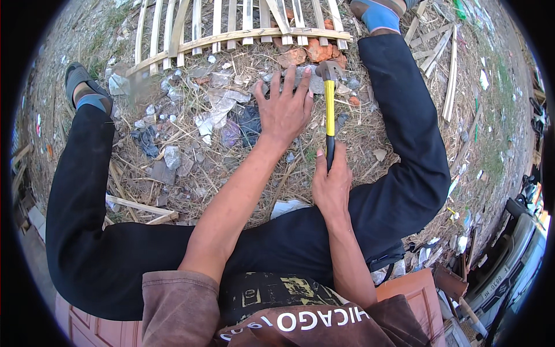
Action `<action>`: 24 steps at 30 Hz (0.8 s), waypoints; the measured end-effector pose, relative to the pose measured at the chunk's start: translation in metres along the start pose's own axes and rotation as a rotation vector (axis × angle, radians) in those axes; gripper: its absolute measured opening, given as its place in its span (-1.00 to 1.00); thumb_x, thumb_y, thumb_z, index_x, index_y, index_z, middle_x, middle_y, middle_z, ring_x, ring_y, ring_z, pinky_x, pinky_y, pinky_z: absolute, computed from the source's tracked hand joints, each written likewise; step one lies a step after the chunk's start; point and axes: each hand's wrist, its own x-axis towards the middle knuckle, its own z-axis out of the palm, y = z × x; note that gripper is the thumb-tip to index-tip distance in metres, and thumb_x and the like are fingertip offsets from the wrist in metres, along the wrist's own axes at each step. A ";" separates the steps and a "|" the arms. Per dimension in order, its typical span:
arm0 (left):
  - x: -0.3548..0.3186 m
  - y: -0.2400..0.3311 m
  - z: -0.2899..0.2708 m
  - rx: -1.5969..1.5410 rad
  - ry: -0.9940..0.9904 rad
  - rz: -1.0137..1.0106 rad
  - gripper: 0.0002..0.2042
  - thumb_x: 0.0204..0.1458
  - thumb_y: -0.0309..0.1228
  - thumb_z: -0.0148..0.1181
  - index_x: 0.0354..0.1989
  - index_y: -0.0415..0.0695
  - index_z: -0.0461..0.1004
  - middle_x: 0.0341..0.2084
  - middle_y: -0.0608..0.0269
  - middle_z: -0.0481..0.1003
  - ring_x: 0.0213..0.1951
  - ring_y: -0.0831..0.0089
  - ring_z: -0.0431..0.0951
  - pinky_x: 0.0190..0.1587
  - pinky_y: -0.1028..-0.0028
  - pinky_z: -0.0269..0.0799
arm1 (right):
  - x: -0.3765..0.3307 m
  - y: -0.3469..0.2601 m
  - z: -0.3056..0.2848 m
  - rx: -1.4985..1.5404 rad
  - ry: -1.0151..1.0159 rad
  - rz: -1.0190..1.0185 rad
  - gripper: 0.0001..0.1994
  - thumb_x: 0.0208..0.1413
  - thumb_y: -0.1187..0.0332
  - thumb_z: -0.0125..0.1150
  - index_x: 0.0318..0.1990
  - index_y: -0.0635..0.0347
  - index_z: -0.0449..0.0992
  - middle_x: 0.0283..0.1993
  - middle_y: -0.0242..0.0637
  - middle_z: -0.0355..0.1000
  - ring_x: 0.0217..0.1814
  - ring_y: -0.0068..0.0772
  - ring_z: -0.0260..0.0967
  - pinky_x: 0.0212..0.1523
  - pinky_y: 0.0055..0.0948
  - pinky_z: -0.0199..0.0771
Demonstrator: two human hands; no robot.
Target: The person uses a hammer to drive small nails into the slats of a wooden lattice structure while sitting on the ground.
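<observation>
- Head view: outdoors, bare ground [191,173] covered in dry straw, scraps of clear plastic [217,107] and litter; the person sits on it with legs in black trousers [404,144] spread wide.
- A panel of pale bamboo slats [231,26] lies just beyond the hands, its slats crossed by one long strip; loose split strips [448,75] lie to the right, and a few more [136,207] by the left thigh.
- Broken reddish brick pieces [315,52] sit beside the panel's near edge, close to the hammer head.
- The right hand [331,184] is clamped on the black grip of a hammer [329,98] with a yellow shaft; its metal head rests on the ground near a grey stone [306,78].
- The left hand [284,104] lies flat, fingers spread, fingertips touching that stone, just left of the shaft.
- Blue socks in grey sandals [81,81] on both feet; a parked vehicle [514,260] at the lower right.
</observation>
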 end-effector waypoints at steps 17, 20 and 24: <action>0.001 0.003 0.002 0.007 -0.003 -0.005 -0.54 0.17 -0.17 0.12 0.26 0.06 0.43 0.20 0.17 0.36 0.19 0.19 0.30 0.20 -0.09 0.05 | 0.003 -0.013 -0.004 0.079 0.062 -0.007 -0.75 0.29 0.46 0.05 0.07 0.26 0.29 -0.53 0.23 0.41 -0.43 0.37 0.44 -0.47 0.12 0.30; 0.003 0.004 0.003 0.021 0.000 -0.005 -0.54 0.18 -0.17 0.11 0.26 0.06 0.43 0.21 0.15 0.35 0.19 0.17 0.30 0.19 -0.10 0.05 | 0.005 -0.004 0.003 0.012 0.003 0.020 -0.75 0.29 0.45 0.05 0.07 0.26 0.28 -0.52 0.24 0.42 -0.41 0.37 0.44 -0.47 0.12 0.31; 0.001 0.003 0.001 0.043 -0.024 0.001 -0.53 0.19 -0.14 0.08 0.28 0.06 0.41 0.20 0.14 0.35 0.18 0.15 0.30 0.19 -0.12 0.04 | 0.002 -0.006 0.006 0.068 0.007 0.014 -0.75 0.30 0.43 0.06 0.07 0.27 0.28 -0.51 0.22 0.42 -0.41 0.37 0.45 -0.46 0.12 0.30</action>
